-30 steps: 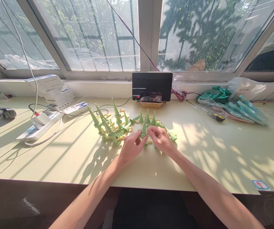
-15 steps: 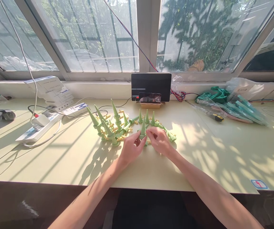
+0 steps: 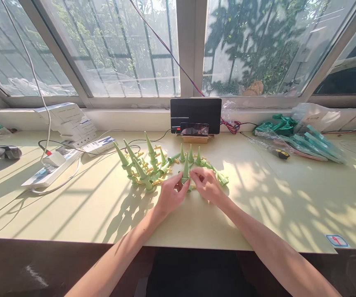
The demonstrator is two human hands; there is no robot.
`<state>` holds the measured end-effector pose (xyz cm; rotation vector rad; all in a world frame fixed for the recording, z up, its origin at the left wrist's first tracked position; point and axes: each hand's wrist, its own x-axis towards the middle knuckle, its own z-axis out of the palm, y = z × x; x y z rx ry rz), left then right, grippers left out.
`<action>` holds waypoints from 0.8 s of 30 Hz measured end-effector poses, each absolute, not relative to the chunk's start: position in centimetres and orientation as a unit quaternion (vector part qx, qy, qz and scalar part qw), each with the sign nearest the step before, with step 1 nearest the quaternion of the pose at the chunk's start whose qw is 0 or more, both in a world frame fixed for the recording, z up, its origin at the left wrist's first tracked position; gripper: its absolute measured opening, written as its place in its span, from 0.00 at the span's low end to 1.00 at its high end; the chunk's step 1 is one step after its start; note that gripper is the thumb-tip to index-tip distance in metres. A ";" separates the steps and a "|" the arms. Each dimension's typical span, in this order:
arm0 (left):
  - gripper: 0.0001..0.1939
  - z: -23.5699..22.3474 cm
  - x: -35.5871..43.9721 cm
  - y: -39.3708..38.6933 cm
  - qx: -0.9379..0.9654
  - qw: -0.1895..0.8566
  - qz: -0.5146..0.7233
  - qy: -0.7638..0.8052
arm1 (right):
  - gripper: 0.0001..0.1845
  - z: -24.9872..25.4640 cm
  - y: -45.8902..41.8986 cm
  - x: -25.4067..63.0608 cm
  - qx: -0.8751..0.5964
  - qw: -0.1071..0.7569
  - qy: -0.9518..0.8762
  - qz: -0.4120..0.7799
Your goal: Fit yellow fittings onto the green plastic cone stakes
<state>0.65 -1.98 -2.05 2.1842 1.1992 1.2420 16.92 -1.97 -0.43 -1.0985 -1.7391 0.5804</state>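
Note:
In the middle of the table, my left hand (image 3: 172,193) is closed around the base of an upright green plastic cone (image 3: 186,168). My right hand (image 3: 208,185) has thumb and forefinger pinched together against the cone's right side; whatever small part lies between them is hidden. To the left stands a cluster of green tube pieces with tall cones (image 3: 144,173) and small yellow pegs (image 3: 157,147). Just beyond my hands, more short green cones (image 3: 191,153) stand in a row. A green tube with pegs (image 3: 223,179) slopes down by my right hand.
At the back stand a black tablet (image 3: 196,109) and a phone (image 3: 194,129) on a small stand. A white power strip (image 3: 52,167) with cables and stacked white boxes (image 3: 68,119) lie left. On the right are plastic-wrapped green pieces (image 3: 316,144) and a yellow-black tool (image 3: 281,154).
The whole view has shifted slightly, with the scene sitting a little lower. Both hands keep nearly the same hold at the cone; the right fingertips have moved only slightly.

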 end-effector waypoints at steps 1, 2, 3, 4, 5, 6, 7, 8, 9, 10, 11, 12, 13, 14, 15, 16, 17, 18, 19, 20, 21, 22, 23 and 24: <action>0.09 -2.0 0.7 -2.0 0.771 0.184 0.438 0.423 | 0.22 -0.5 -1.9 16.9 -0.448 0.483 -0.718 0.225; 0.09 -2.0 0.7 -2.0 0.771 0.188 0.438 0.423 | 0.21 -0.6 -1.9 16.8 -0.446 0.485 -0.721 0.215; 0.09 -2.0 0.7 -2.0 0.771 0.189 0.439 0.422 | 0.21 -0.7 -1.9 16.8 -0.443 0.486 -0.723 0.210; 0.09 -2.0 0.6 -2.0 0.771 0.187 0.440 0.420 | 0.21 -0.7 -1.9 16.8 -0.442 0.488 -0.724 0.208; 0.09 -2.0 0.6 -2.0 0.772 0.183 0.440 0.420 | 0.21 -0.7 -1.9 16.8 -0.442 0.488 -0.722 0.211; 0.09 -2.1 0.6 -2.0 0.773 0.178 0.441 0.420 | 0.21 -0.6 -1.9 16.8 -0.445 0.487 -0.719 0.219; 0.09 -2.1 0.6 -2.0 0.774 0.172 0.440 0.421 | 0.21 -0.6 -2.0 16.9 -0.449 0.485 -0.714 0.230; 0.09 -2.1 0.6 -2.0 0.775 0.166 0.440 0.422 | 0.22 -0.5 -2.0 16.9 -0.453 0.482 -0.709 0.245; 0.09 -2.1 0.6 -2.0 0.776 0.162 0.439 0.422 | 0.22 -0.4 -2.0 16.9 -0.455 0.479 -0.704 0.260; 0.09 -2.1 0.6 -2.0 0.777 0.159 0.438 0.423 | 0.22 -0.4 -2.0 17.0 -0.456 0.477 -0.700 0.273; 0.10 -2.1 0.6 -2.0 0.778 0.157 0.437 0.423 | 0.22 -0.3 -2.0 17.0 -0.455 0.476 -0.697 0.284; 0.10 -2.1 0.6 -2.0 0.778 0.156 0.437 0.423 | 0.22 -0.2 -2.0 17.0 -0.455 0.476 -0.695 0.289; 0.10 -2.1 0.6 -2.0 0.778 0.156 0.437 0.423 | 0.22 -0.2 -2.0 17.0 -0.454 0.477 -0.694 0.290; 0.10 -2.2 0.6 -2.0 0.778 0.156 0.438 0.423 | 0.22 -0.2 -2.0 17.0 -0.455 0.477 -0.695 0.287; 0.11 -2.2 0.6 -2.0 0.777 0.157 0.439 0.423 | 0.22 -0.2 -2.0 17.0 -0.456 0.477 -0.697 0.280; 0.10 -2.2 0.6 -2.0 0.776 0.161 0.440 0.423 | 0.22 -0.3 -2.0 16.9 -0.458 0.479 -0.699 0.270; 0.10 -2.2 0.6 -2.0 0.775 0.165 0.441 0.421 | 0.22 -0.3 -2.0 16.9 -0.458 0.481 -0.702 0.257; 0.10 -2.2 0.6 -2.0 0.774 0.170 0.443 0.419 | 0.22 -0.4 -2.0 16.8 -0.457 0.484 -0.705 0.244; 0.09 -2.2 0.5 -1.9 0.773 0.175 0.444 0.417 | 0.22 -0.5 -1.9 16.8 -0.453 0.487 -0.710 0.231; 0.09 -2.2 0.5 -1.9 0.772 0.180 0.446 0.415 | 0.21 -0.5 -1.9 16.7 -0.448 0.491 -0.714 0.221; 0.08 -2.2 0.6 -1.9 0.771 0.185 0.446 0.414 | 0.21 -0.6 -1.8 16.7 -0.443 0.494 -0.717 0.213; 0.08 -2.2 0.6 -1.9 0.771 0.188 0.447 0.414 | 0.20 -0.6 -1.8 16.7 -0.440 0.495 -0.719 0.208; 0.08 -2.2 0.6 -1.9 0.770 0.189 0.447 0.414 | 0.20 -0.6 -1.8 16.7 -0.441 0.495 -0.720 0.206; 0.08 -2.2 0.6 -1.9 0.770 0.189 0.447 0.414 | 0.20 -0.6 -1.8 16.7 -0.444 0.494 -0.719 0.206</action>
